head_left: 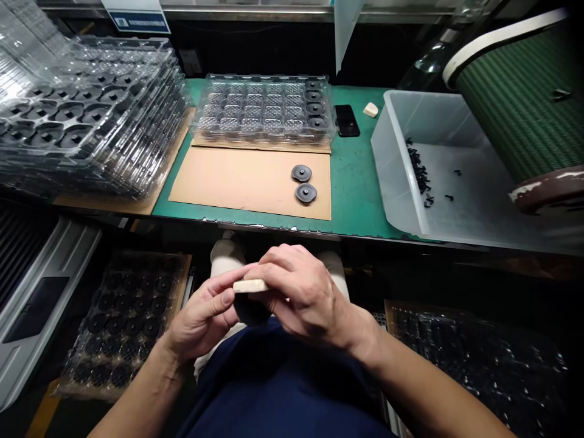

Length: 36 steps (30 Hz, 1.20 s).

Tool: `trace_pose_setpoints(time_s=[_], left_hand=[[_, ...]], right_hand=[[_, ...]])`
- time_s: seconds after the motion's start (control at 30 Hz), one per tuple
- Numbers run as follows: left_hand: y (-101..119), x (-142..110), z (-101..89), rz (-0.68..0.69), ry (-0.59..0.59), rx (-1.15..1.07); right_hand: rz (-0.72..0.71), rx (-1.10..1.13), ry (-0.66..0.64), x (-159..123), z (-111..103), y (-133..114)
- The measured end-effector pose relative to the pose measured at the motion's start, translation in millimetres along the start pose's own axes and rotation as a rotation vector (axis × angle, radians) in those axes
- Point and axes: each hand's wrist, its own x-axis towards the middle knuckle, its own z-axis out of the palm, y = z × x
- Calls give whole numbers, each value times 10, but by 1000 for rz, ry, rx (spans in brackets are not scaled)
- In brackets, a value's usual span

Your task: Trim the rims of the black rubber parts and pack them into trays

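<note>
The left hand (203, 316) sits low in front of the person's lap, below the tabletop edge, fingers curled with the thumb pressed against the end of a small pale block (250, 285). Just beneath the block a dark round disc (250, 310) is pinched between both hands, mostly hidden by the fingers. The right hand (303, 298) closes over the block from the other side, fingers folded across its top, so both hands grip the block and disc together.

At far left on the tabletop (356, 176), a leaning stack of clear blister trays (86, 115) rests on cardboard. Below it, off the tabletop, a tray filled with black discs (125, 322) lies beside the person's left knee. Near the middle of the tabletop, a cardboard sheet (241, 179) carries a clear tray (264, 109) at its far edge, whose rightmost column holds black discs while the other pockets look unfilled. Two loose black discs (303, 182) lie near each other on the cardboard's right part. Beyond them, a black phone (347, 120) and a second small pale block (370, 109) lie on the green mat. Further right, a translucent plastic bin (424, 170) holds scattered small black parts. At far right a green ribbed conveyor belt (520, 97) overhangs the bin, and another tray of dark parts (474, 359) lies low beside the right forearm.
</note>
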Motion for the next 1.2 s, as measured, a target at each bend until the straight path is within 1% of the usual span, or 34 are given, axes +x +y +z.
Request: trace_pose_setpoints(time_s=[0.03, 0.1, 0.17, 0.2, 0.27, 0.33, 0.4, 0.5, 0.57, 0.63, 0.73, 0.87, 1.0, 1.1, 1.13, 1.2], left_hand=[[-2, 15, 34, 2, -9, -19], [2, 61, 113, 6, 14, -22], [10, 119, 187, -8, 117, 35], [13, 148, 216, -21, 181, 73], [13, 193, 257, -33, 285, 119], [5, 218, 276, -4, 334, 115], [-11, 226, 281, 44, 340, 108], [-56, 228, 279, 99, 291, 147], [-98, 233, 273, 128, 272, 207], [-136, 241, 267, 141, 279, 278], [-158, 251, 259, 112, 340, 349], [-118, 270, 251, 66, 448, 337], [-72, 324, 247, 74, 484, 260], [-62, 383, 250, 110, 492, 151], [-64, 401, 252, 120, 485, 142], [-77, 435, 255, 132, 472, 193]], right_hand=[[36, 97, 59, -11, -4, 21], [177, 288, 196, -57, -3, 60], [367, 469, 280, -133, 25, 98], [452, 557, 290, -179, 54, 118], [585, 716, 257, -276, 137, 158], [673, 795, 211, -362, 236, 197], [725, 789, 168, -427, 324, 230], [756, 717, 117, -478, 400, 263], [763, 698, 108, -486, 408, 276], [759, 700, 118, -483, 389, 285], [745, 667, 127, -477, 343, 297], [748, 647, 134, -488, 299, 325], [753, 677, 196, -501, 239, 398], [779, 670, 290, -507, 141, 526], [786, 651, 325, -510, 101, 586], [790, 587, 386, -519, 16, 726]])
